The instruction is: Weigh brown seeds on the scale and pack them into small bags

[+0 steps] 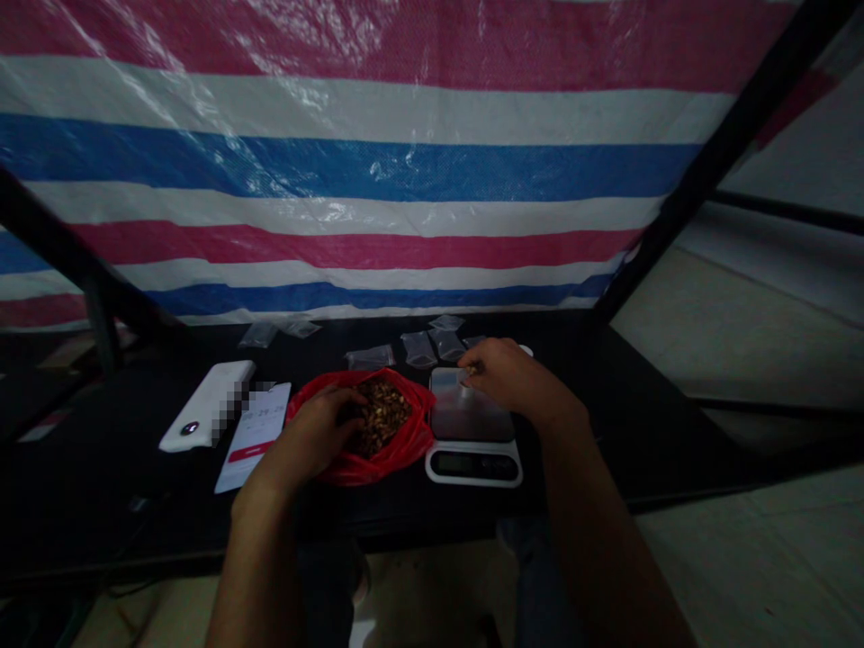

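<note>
A red plastic bag (405, 445) lies open on the dark table, filled with small brown nuts (383, 412). My left hand (322, 427) reaches into the bag with its fingers curled among the nuts. My right hand (503, 371) hovers over the far edge of a small digital scale (472, 432), fingers pinched together on a small clear bag on the platform. What the pinch holds is hard to make out in the dim light.
Several small clear plastic bags (419, 348) lie behind the scale and red bag. A white power bank (206, 405) and a phone (255, 434) with a lit screen lie at the left. A striped tarp (351, 171) hangs behind the black table (641, 432).
</note>
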`<state>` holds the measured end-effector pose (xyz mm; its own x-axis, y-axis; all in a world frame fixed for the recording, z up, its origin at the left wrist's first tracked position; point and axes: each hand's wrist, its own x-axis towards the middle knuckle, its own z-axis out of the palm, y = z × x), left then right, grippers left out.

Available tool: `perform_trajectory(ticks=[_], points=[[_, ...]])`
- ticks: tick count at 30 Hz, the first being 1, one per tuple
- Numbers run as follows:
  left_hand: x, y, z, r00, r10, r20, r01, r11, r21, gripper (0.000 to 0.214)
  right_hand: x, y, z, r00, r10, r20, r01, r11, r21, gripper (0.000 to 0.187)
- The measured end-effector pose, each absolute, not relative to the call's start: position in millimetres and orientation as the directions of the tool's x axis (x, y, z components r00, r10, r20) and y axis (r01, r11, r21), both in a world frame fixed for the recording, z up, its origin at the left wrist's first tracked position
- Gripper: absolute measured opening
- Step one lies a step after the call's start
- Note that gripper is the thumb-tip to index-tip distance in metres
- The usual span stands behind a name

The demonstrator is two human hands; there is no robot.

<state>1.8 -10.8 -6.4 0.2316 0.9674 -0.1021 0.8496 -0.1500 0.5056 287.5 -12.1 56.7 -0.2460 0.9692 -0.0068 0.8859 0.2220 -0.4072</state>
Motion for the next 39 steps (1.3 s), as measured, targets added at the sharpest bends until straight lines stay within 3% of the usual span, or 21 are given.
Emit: perform_trajectory(ticks=[9, 21, 28, 32, 39], points=[[-6, -16, -3, 0.157, 0.977, -0.143, 0.868, -0.067, 0.492, 0.028, 286, -13, 62, -0.230, 0.972, -0.038, 0.891, 0.194, -0.410, 0.011], [-13, -18, 1, 0.193, 0.977, -0.087, 0.847, -0.121, 0.517, 0.031, 288, -9, 60, -0.256, 0.965, -0.054, 0.873, 0.207, -0.441, 0.015], [-15, -16, 4, 0.214, 0.975, -0.062, 0.838, -0.151, 0.524, 0.031, 293, -5, 52, -0.189, 0.982, 0.000, 0.850, 0.164, -0.501, 0.027], [-21, -14, -4, 0.212, 0.977, -0.019, 0.821, -0.168, 0.545, 0.029, 306, -6, 55, -0.127, 0.992, 0.020, 0.843, 0.118, -0.524, 0.021], [-18, -12, 1, 0.200, 0.979, -0.027, 0.806, -0.149, 0.573, 0.030, 326, -8, 48, 0.053, 0.969, -0.242, 0.937, -0.132, -0.323, 0.025]])
